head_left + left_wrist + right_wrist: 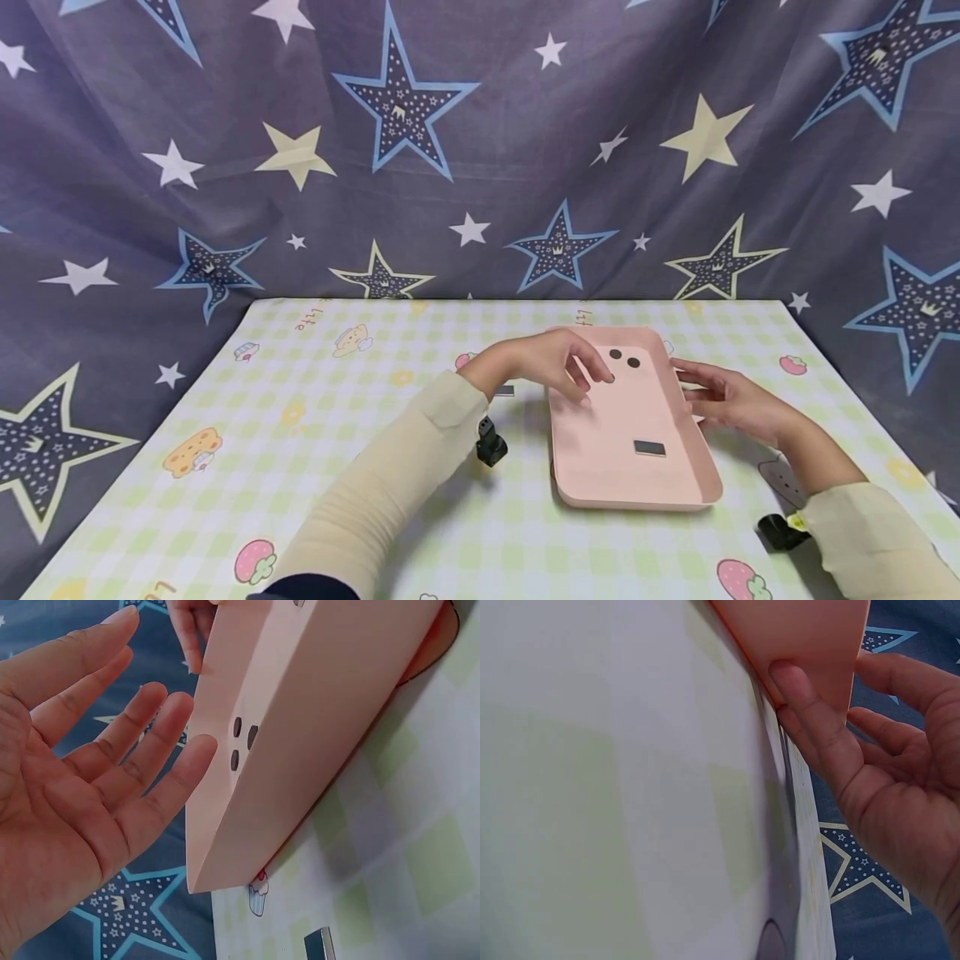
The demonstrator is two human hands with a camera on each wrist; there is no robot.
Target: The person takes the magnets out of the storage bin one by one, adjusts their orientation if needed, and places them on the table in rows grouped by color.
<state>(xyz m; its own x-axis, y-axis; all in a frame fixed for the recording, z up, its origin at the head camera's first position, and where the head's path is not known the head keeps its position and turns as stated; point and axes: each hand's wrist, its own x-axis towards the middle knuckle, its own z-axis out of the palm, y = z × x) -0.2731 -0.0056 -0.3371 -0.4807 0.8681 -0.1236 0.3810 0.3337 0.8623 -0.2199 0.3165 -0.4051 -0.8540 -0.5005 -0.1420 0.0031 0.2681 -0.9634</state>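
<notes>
The two cream sleeves come in lowest and closest, and from them the hands reach to a pink tray (637,417) in the middle of the surface (337,500).

The pink tray lies flat on the checked cloth, a bit right of the middle. Inside it sit three small dark round pieces (624,358) near the far end and one small dark block (649,447) nearer the close end. So some pieces look to be in the tray already.

The left hand (558,362) hangs over the far left part of the tray. Its fingers are spread and loose, and they hold nothing. The fingertips are close to the round pieces. I cannot tell if they touch the tray floor.

The right hand (731,400) is at the tray's right rim. Its fingers (817,720) are straight and lie against the pink edge. It is not wrapped around anything.

One more small dark flat piece (504,390) lies on the cloth just left of the tray, by the left wrist. I think that one is still left to go in.

Behind the surface hangs a dark curtain with stars (405,108).
</notes>
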